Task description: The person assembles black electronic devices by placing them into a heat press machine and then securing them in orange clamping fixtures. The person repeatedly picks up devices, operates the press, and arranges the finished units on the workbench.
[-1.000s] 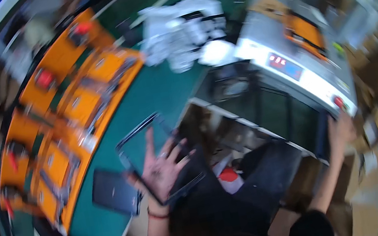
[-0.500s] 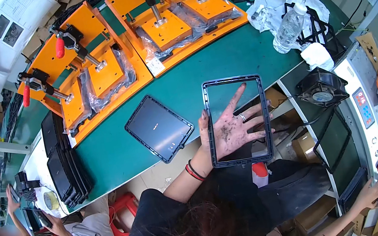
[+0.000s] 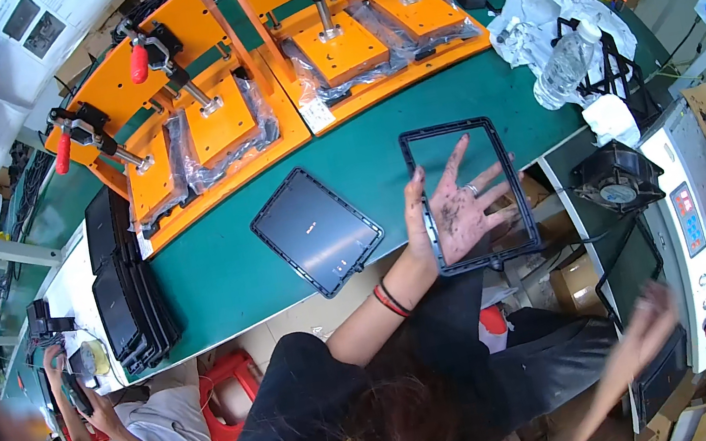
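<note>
Head view: my left hand point(image 3: 461, 201) lies spread flat on the black frame point(image 3: 468, 193) at the table point(image 3: 220, 272) edge; right hand point(image 3: 650, 324), blurred, spread open well below the frame.

Place: factory assembly line | orange clamp jigs point(image 3: 272, 83) | green workbench point(image 3: 362, 162) | stacked panels point(image 3: 124, 289)

A frame point(image 3: 469, 195) lies at the near edge of the surface point(image 3: 221, 277), with the left hand point(image 3: 456, 207) spread flat on it. A flat panel point(image 3: 317, 230) lies just to its left, apart from it. Clamp fixtures point(image 3: 271, 74) stand behind both; a stack of panels point(image 3: 124, 289) sits at the far left, and a bottle point(image 3: 565, 68) lies behind the frame to the right.
</note>
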